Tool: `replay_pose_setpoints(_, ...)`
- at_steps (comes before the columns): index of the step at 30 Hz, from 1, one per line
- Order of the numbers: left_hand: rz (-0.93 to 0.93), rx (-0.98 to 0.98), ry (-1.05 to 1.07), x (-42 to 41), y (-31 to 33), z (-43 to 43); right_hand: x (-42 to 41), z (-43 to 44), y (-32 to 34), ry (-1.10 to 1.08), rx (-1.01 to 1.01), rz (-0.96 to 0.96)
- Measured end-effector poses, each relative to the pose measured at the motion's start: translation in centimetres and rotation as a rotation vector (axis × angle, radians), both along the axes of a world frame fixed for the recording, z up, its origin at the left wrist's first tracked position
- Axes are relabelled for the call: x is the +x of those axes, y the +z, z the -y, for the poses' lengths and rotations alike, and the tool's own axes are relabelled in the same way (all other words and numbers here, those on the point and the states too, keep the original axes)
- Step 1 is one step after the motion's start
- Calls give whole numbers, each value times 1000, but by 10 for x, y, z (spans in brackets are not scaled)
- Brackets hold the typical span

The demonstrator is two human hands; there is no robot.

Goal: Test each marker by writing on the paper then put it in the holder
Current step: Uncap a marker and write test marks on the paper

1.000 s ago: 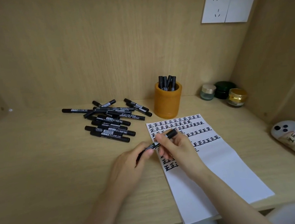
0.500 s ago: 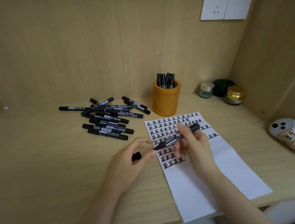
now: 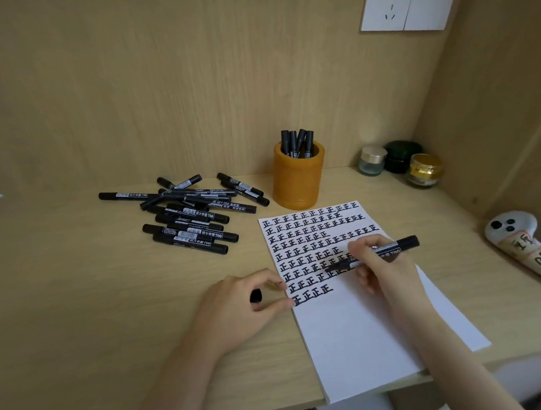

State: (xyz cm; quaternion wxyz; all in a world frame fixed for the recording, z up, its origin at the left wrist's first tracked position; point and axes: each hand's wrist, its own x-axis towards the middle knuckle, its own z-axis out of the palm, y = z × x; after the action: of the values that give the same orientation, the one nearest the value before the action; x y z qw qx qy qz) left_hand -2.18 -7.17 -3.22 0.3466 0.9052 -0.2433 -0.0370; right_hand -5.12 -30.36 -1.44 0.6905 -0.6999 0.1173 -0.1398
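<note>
Head view: pale wood-grain bench (image 3: 72,311) boxed in by a back wall and a right side wall, with open bare bench on the left and front left. White paper (image 3: 361,336) lies slightly skewed right of centre, its near end reaching the bench's front edge; its upper half is filled with rows of black written characters and its lower half is blank. Right hand (image 3: 384,272) is over the paper and grips a black marker (image 3: 392,249), the fingers curled round the barrel near the writing end. The uncapped tip points left over a lower row of characters; cannot tell if it touches the sheet. The tail end sticks out right, past the knuckles. Left hand (image 3: 237,309) rests on the bench just beside the paper's left edge, its fingers curled round a small black cap (image 3: 256,295) and their tips at the sheet's edge. Round ochre holder (image 3: 299,184) stands upright behind the paper's top edge with several black markers (image 3: 297,142) standing in it. A loose pile of markers (image 3: 192,213), black with white labels, lies left of the holder, well apart from both hands. Three small jars (image 3: 425,170) sit in the back right corner. A white controller (image 3: 530,249) with taped labels lies by the right wall. A white wall socket (image 3: 411,0) is up high.
</note>
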Motion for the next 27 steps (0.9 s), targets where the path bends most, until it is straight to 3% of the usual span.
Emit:
replay_pose_setpoints(5,7,64,-4,3,-6,0,-3,-5,-3,-20,-70,51)
replay_pose_setpoints(12,16,106,-12,3,-6,0,-2,-3,-10,-115,-158,-32)
replay_pose_setpoints(27,41,151,-12,4,-8,0,0,-3,-16,-65,-272,-8)
